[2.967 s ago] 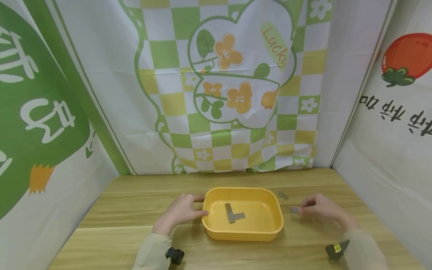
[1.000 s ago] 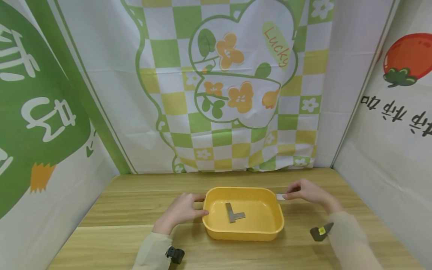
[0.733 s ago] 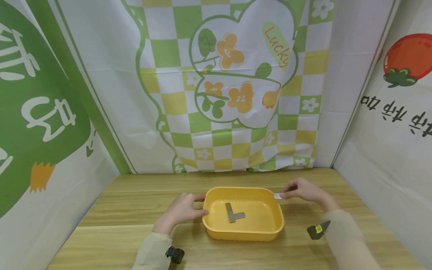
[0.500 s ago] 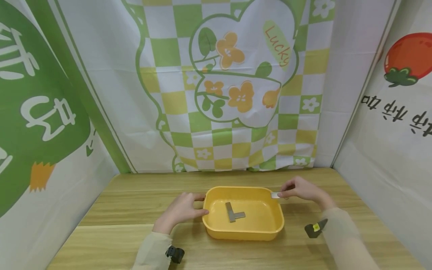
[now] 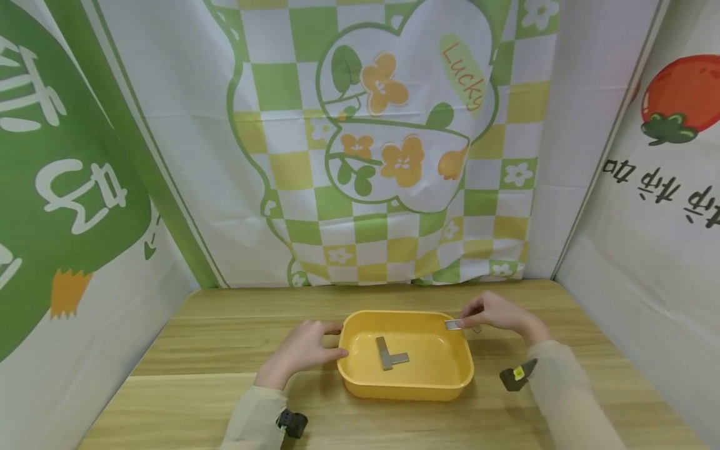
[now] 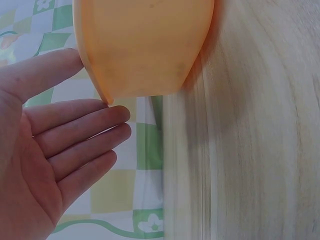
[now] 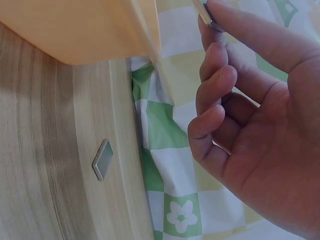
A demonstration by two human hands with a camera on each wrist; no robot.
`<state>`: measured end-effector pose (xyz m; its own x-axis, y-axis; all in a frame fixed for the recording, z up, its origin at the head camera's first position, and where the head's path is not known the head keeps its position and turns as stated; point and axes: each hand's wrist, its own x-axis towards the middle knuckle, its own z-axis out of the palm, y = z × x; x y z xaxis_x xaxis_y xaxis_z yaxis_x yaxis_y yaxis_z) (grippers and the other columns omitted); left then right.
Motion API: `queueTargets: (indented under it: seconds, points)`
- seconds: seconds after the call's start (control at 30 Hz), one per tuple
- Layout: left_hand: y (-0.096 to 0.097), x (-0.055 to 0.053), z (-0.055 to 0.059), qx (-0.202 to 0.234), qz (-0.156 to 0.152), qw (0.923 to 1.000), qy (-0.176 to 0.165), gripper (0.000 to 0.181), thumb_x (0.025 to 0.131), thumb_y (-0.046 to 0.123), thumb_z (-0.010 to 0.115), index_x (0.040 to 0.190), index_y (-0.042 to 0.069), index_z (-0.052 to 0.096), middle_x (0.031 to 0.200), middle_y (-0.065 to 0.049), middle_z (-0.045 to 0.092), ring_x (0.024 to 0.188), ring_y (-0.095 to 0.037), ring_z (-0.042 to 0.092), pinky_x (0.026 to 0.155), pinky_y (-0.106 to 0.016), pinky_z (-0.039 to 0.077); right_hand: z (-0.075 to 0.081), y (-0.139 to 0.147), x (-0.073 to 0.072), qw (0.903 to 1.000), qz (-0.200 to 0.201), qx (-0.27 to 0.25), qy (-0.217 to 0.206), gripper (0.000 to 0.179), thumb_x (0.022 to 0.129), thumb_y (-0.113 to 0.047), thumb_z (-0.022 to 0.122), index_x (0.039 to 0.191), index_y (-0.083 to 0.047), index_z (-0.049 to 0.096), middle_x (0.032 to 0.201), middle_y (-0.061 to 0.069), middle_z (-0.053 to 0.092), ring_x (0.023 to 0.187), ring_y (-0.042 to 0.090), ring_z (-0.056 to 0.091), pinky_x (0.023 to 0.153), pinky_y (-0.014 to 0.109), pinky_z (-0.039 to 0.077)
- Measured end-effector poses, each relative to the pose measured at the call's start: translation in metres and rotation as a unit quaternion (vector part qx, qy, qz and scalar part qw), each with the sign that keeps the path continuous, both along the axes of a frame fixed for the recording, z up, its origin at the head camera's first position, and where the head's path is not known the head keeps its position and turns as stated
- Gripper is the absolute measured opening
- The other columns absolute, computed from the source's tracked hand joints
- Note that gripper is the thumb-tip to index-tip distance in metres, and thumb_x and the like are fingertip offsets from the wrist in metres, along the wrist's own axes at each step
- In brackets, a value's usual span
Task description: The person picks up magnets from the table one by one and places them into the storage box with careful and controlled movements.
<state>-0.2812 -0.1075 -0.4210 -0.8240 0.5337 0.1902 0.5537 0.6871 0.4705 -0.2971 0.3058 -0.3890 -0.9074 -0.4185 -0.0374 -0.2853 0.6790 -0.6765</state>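
Note:
A yellow plastic bin (image 5: 405,393) stands on the table. Inside it, two flat grey metal strips (image 5: 384,354) lie against each other in an L shape. My left hand (image 5: 302,350) is at the bin's left end, its straight fingers (image 6: 80,125) and thumb touching the rim. With thumb and index finger, my right hand (image 5: 497,312) pinches a small flat metal strip (image 5: 452,325) over the bin's back right corner. The other fingers of that hand curl loosely. One more metal strip (image 7: 103,160) lies on the table beside the bin, partly hidden under the right hand in the head view.
The wooden table (image 5: 225,350) ends at a printed checkered cloth (image 5: 388,244) hanging behind it. White cloth walls with printed pictures stand at left and right. Each wrist wears a small black camera (image 5: 292,424).
My right hand has moved with the pinched strip from the table right of the bin, back and leftward, over the bin's back right corner. The left hand has stayed at the rim.

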Motion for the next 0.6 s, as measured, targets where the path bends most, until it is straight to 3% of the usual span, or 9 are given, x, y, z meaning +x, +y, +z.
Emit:
queueTargets:
  seconds: [0.4,0.6]
  points:
    - [0.0,-0.001,0.0,-0.004,0.001,1.0,-0.001,0.053,0.08,0.036,0.074,0.122,0.005,0.063,0.118,-0.01,0.067,0.11,-0.029,0.063,0.093,-0.046,0.051,0.002,-0.012,-0.004,0.9998,0.016,0.008,0.001,0.021,0.081,-0.031,0.073,0.087,-0.011,0.074,0.084,0.001,0.072,0.073,0.011,0.056,0.067,0.025,0.046]
    - [0.0,-0.001,-0.001,-0.001,0.0,1.0,0.003,0.052,0.08,0.036,0.074,0.121,0.006,0.064,0.118,-0.01,0.067,0.11,-0.029,0.063,0.092,-0.046,0.051,0.002,-0.019,-0.009,0.9997,0.023,0.007,-0.004,0.021,0.08,-0.03,0.073,0.087,-0.011,0.074,0.082,0.0,0.071,0.068,0.012,0.053,0.061,0.027,0.045]
